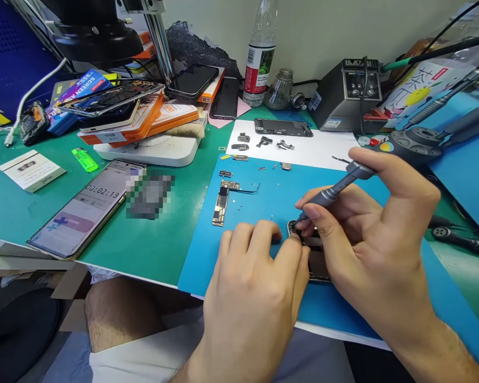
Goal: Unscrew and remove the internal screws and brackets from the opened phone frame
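Observation:
My right hand grips a grey precision screwdriver, the forefinger pressing on its end cap and the thumb and other fingers round the shaft. The driver is tilted, its tip down at the upper left corner of an opened phone housing. My left hand is closed, its fingertips holding the housing at that same corner. Between them the two hands hide much of the housing, and the very tip of the driver is hard to make out. Left of the hands lie a logic board and curved tweezers on the blue mat.
Small phone parts and a phone screen lie on white paper. A lit phone shows a timer on the left. Behind stand a bottle, a glass jar and a dark power box.

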`<state>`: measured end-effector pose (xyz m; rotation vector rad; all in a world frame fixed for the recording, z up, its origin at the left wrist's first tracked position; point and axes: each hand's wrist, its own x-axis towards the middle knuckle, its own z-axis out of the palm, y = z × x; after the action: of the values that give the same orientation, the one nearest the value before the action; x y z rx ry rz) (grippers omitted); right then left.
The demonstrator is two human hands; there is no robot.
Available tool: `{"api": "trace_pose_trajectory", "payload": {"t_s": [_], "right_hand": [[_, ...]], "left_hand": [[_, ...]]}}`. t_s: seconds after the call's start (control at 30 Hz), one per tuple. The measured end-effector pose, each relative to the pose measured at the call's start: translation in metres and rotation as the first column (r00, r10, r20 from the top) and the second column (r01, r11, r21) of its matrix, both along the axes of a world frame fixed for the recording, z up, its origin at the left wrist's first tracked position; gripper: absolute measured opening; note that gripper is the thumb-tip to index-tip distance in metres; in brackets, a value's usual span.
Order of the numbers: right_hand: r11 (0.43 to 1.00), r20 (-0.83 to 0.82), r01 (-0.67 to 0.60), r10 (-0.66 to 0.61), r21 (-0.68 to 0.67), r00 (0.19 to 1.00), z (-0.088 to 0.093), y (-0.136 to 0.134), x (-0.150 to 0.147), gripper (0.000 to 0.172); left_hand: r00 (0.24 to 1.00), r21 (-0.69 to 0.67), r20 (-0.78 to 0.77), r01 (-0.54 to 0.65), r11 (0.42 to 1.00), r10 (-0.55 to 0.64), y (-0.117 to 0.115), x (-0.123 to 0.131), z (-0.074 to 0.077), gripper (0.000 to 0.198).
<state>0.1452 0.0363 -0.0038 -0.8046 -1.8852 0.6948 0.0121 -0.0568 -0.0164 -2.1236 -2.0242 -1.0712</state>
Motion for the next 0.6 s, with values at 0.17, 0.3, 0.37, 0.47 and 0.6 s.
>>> {"api": "trace_pose_trajectory", "payload": {"t_s": [0.17, 0.3, 0.37, 0.47, 0.6], "right_hand": [[1.000, 0.000, -0.005, 0.005, 0.000, 1.000, -0.0010, -0.0002, -0.0003, 0.069], [1.000, 0.000, -0.003, 0.003, -0.012, 1.000, -0.0012, -0.0005, -0.0013, 0.068], [0.999, -0.005, 0.005, -0.005, -0.038, 1.000, -0.0008, -0.0013, -0.0016, 0.067], [0.998, 0.003, 0.017, -0.017, -0.064, 1.000, 0.0007, -0.0030, -0.0014, 0.066], [0.995, 0.078, 0.087, -0.091, 0.046, 0.993, 0.0042, -0.0040, 0.0003, 0.066]], "left_hand": [[1.000, 0.001, 0.001, 0.003, 1.000, -0.003, -0.0001, -0.0002, 0.0002, 0.020], [1.000, 0.002, 0.007, 0.001, 1.000, -0.001, 0.0005, -0.0003, 0.0003, 0.021], [1.000, 0.005, 0.009, 0.005, 1.000, -0.005, 0.0006, -0.0001, 0.0003, 0.021], [1.000, 0.007, 0.006, 0.005, 1.000, -0.005, 0.0000, 0.0006, 0.0003, 0.021], [1.000, 0.005, 0.009, 0.003, 1.000, -0.003, -0.0007, 0.0009, 0.0003, 0.023]]}}
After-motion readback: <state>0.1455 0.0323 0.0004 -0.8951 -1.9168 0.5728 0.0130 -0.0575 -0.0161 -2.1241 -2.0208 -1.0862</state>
